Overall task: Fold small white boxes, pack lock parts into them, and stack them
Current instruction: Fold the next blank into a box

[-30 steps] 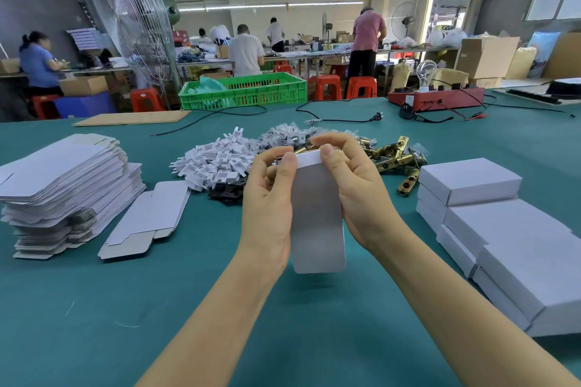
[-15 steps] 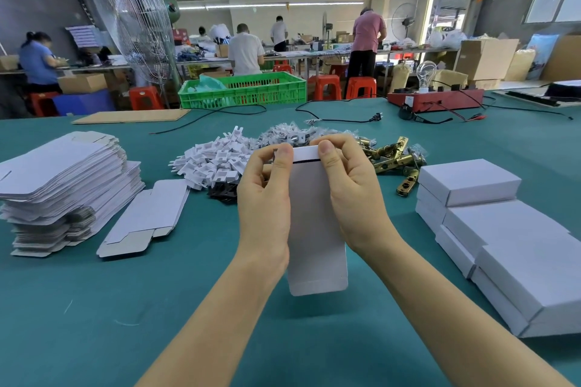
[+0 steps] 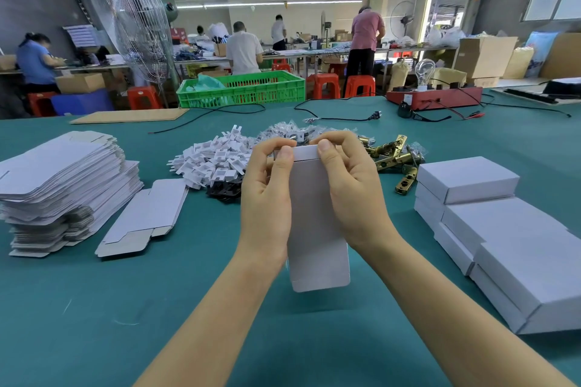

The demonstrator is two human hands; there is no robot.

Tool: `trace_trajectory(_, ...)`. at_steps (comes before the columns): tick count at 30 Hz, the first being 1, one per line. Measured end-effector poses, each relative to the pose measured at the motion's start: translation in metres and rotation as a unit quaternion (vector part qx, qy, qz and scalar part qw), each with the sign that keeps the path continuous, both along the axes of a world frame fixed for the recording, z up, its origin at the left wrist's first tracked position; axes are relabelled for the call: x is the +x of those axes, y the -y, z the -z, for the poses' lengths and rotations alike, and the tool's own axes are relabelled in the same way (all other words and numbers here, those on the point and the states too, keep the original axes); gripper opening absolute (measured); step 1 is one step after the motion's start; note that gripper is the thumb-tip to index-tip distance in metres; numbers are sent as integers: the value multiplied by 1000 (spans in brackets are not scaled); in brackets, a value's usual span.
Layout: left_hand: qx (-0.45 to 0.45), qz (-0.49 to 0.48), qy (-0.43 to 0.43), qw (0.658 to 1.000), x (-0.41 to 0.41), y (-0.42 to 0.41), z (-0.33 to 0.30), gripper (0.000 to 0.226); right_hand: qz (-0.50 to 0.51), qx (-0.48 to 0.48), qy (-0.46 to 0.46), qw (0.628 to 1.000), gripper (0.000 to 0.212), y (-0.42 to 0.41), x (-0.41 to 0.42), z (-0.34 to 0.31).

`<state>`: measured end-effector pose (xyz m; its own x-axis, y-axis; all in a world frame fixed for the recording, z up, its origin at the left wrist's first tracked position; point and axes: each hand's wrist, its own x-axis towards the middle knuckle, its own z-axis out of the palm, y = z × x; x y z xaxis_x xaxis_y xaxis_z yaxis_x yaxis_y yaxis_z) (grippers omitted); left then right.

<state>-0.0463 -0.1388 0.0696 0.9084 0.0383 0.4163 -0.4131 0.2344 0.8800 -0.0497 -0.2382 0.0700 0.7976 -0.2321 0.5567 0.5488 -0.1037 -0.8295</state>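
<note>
teal felt tabletop [image 3: 94, 324] lies bare near its front; left hand [image 3: 267, 198] and right hand [image 3: 352, 195] pinch the small white cardboard box [image 3: 317, 248] at its top edge.

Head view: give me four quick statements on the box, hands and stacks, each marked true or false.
1. Both the left hand and the right hand hold the white box. True.
2. The stack of flat blanks lies on the person's right. False: it is on the left; the finished boxes are on the right.
3. The brass lock parts lie loose on the table. True.
4. The green crate sits on the finished boxes. False: it stands beyond the table's far edge.
</note>
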Motion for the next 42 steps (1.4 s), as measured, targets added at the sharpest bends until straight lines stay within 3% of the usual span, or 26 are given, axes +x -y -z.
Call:
trace_trajectory(13, 6, 17, 10, 1000, 1, -2, 1, 11, -9, 21, -7, 1000, 19, 1, -2, -4)
trace_trajectory(21, 40, 7, 27, 999, 2, -3, 2, 20, -18, 62, -40, 997, 27, 4, 2, -5)
trace_trajectory(31, 58, 17, 53, 997, 3, -3, 7, 31, -5, 63, -54, 997, 22, 6, 4, -3)
trace_trajectory(36, 125, 29, 78, 989, 3, -4, 7, 5, 2, 88, -66, 994, 22, 10, 4, -7)
trace_trajectory(42, 185, 13, 100, 977, 5, -12, 2, 46, -20, 114, -95, 989, 19, 8, 7, -7)
